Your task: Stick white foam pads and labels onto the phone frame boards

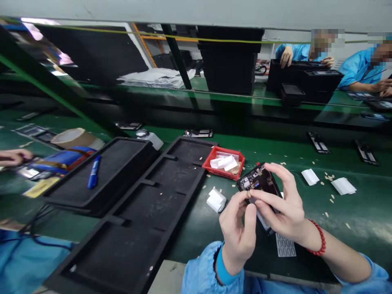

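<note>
My right hand (284, 200) is closed around the edge of an opened phone (265, 179), its dark inside with bare circuit parts facing up. One right fingertip reaches over the phone's top corner; another meets my left fingertips over its lower part. My left hand (239, 232) is curled with its fingers drawn together there; whatever tiny piece they pinch is too small to make out. Under my right wrist lies a sheet of grey oval stickers (286, 246). Beyond the phone sits a red tray (207, 161) with folded white paper and tan bits.
Black compartment trays (180, 216) stretch along my left, beside a black box (70, 188) bearing a blue marker (94, 172). Folded white papers (310, 177) and tan scraps dot the green bench. Phone frames (318, 142) lie farther back. Co-workers (361, 65) sit opposite; another's hand (15, 157) shows at left.
</note>
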`<action>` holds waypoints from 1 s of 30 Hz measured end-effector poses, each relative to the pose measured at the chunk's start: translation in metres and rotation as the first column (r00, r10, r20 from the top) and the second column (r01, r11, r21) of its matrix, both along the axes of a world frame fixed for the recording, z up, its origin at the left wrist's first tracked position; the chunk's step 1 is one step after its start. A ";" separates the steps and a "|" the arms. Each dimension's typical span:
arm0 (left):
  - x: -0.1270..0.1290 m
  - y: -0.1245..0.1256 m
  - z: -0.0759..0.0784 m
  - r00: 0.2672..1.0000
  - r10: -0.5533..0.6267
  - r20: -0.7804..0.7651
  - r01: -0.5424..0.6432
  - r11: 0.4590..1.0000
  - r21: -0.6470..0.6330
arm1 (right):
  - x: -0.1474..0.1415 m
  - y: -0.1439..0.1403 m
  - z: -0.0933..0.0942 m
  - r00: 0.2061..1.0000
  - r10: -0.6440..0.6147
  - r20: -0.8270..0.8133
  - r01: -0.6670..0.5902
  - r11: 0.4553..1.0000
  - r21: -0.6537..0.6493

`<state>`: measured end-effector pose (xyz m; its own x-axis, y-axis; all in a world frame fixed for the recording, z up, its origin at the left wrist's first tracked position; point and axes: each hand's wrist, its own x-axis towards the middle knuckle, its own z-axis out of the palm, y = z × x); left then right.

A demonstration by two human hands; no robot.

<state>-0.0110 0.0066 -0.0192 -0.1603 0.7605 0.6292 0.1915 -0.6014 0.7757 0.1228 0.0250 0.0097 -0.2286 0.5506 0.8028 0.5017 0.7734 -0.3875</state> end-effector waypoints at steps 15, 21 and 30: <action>-0.007 -0.003 0.002 0.963 0.181 -0.198 -0.161 0.980 0.112 | -0.006 -0.001 0.016 0.995 0.073 -0.069 -0.087 0.968 -0.237; -0.018 0.001 -0.006 0.993 0.095 0.063 -0.086 0.987 -0.136 | 0.002 0.007 0.031 0.948 0.236 -0.212 -0.283 0.931 -0.231; -0.031 -0.005 -0.016 0.942 0.207 0.265 -0.104 0.929 -0.356 | -0.044 0.148 -0.022 0.977 0.193 0.089 -0.117 0.838 -0.533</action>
